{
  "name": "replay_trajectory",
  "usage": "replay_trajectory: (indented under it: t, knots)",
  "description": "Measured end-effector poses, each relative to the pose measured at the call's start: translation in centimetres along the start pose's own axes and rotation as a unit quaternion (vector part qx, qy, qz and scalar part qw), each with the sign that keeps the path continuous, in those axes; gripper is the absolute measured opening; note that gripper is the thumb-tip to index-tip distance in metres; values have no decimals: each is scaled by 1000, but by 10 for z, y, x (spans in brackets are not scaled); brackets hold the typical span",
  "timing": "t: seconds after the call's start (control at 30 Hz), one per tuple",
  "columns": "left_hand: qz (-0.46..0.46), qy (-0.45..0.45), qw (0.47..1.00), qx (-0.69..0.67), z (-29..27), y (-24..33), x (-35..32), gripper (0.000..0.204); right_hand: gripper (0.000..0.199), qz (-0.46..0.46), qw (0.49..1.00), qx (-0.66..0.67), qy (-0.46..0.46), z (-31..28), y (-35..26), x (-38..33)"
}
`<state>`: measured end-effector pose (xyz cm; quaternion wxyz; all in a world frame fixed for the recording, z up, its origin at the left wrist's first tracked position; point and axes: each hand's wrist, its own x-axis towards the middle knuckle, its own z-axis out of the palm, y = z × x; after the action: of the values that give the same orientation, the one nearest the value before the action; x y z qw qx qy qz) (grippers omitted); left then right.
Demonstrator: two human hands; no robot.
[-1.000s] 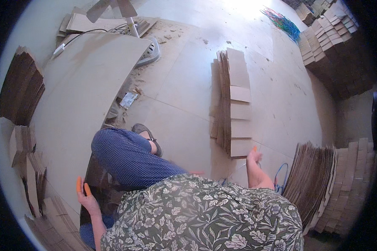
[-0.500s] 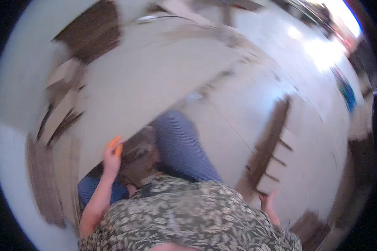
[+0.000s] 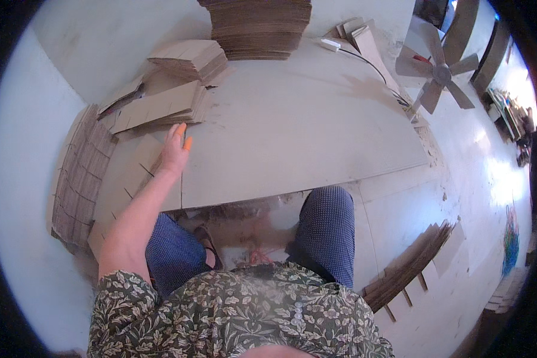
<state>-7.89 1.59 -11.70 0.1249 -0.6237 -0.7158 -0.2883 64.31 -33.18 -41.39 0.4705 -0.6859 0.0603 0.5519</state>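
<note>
My left hand (image 3: 175,152) reaches forward over the left side of a wide pale board (image 3: 292,131). Orange covers sit on some of its fingertips, and the fingers are stretched out with nothing held. Those fingertips are at the near edge of a small stack of slotted cardboard strips (image 3: 158,110); whether they touch it I cannot tell. Under my left forearm lies another slotted cardboard piece (image 3: 134,170), partly hidden by the arm. My right hand is out of view. On the floor to the right, a row of slotted cardboard pieces (image 3: 409,265) leans in a line.
Tall cardboard stacks stand at the far wall (image 3: 259,27) and along the left wall (image 3: 83,179). Another cardboard pile (image 3: 191,59) sits at the far left. A fan (image 3: 440,74) and a white power strip (image 3: 330,45) with a black cord are at the far right.
My view has swung round to the right-hand side of the earlier scene's left. My left hand has moved forward to the cardboard strips. My right hand, earlier by the leaning cardboard row, has left view.
</note>
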Motion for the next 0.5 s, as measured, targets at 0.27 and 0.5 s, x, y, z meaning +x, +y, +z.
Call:
replay_trajectory:
  t: [0.27,0.5]
  knots:
    - [-76,-89,980,161,-6,-28,82,64,12,-121,977,-123,-127,82,-37,-51]
    - [17,-195,976,91,11,-76,118,44,13,-643,707,-292,-41,288,-152,-180]
